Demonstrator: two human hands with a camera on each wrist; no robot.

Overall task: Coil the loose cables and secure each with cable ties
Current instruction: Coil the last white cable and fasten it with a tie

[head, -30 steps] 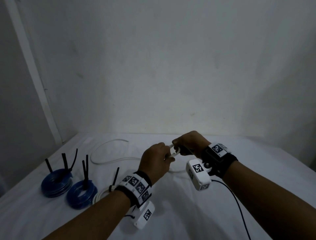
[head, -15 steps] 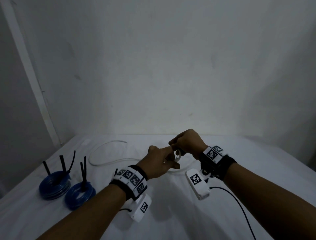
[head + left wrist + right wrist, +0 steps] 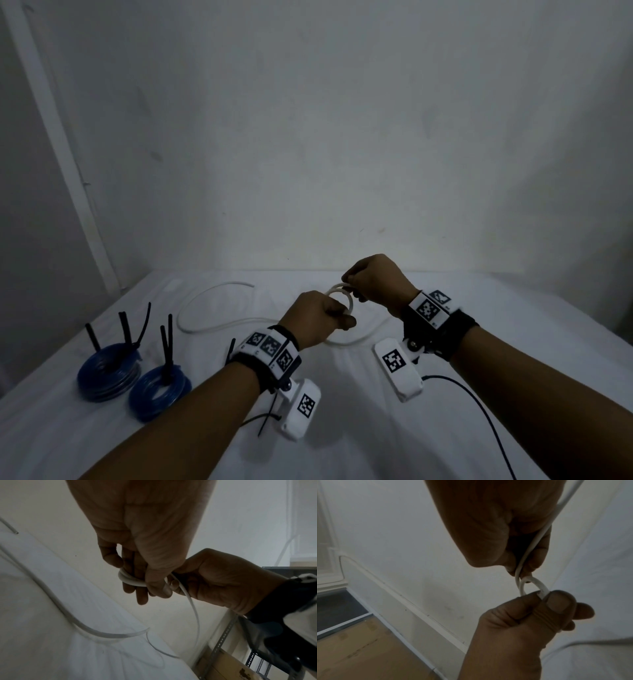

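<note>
Both hands hold the white cable (image 3: 339,294) above the desk (image 3: 428,438): my left hand (image 3: 317,320) now grips a small two-turn coil, my right hand (image 3: 375,279) pinches the next loop onto it. Coiling has begun; much cable still trails on the cloth, untied.
</note>
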